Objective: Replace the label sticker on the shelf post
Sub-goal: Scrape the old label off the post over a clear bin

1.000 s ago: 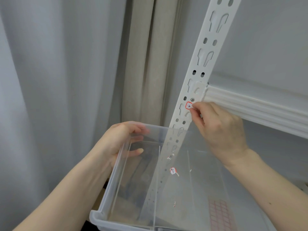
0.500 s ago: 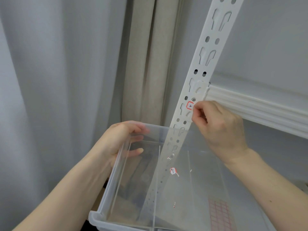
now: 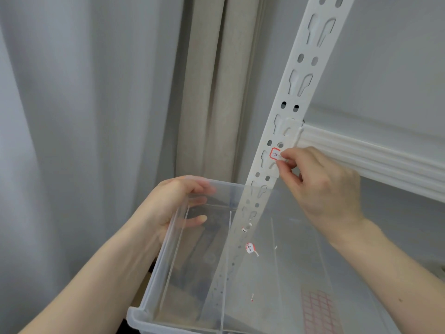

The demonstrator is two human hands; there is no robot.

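- Clear plastic bin (image 3: 156, 280), nearest item: held up at its far-left corner by the left hand (image 3: 173, 206), fingers curled over the rim and closed on it. Position matches that of a second ago.
- Sticker scraps on the bin floor: one red-edged label remnant (image 3: 250, 248) with a dark mark, plus smaller torn bits (image 3: 244, 229). A sheet of red-bordered blank labels (image 3: 317, 309) lies at the bin's near-right, seen through the plastic.
- White perforated shelf post (image 3: 301, 88), rising on a slant behind the bin, punched with keyhole slots and paired round holes.
- Red-bordered label sticker (image 3: 274, 154) on the post, just below the shelf-beam joint. Right hand (image 3: 320, 189) pinches its right edge between thumb and forefinger. A second ago the fingertips lay flatter over that edge; now the pinch is tighter and the right edge looks lifted, though the left part remains stuck down.
- Judgement: removal of the old label is under way, not complete; fitting a fresh one from the sheet remains.
- White ribbed shelf beam (image 3: 373, 160), joining the post at right.
- Grey and beige curtains (image 3: 72, 116), farthest, at left.
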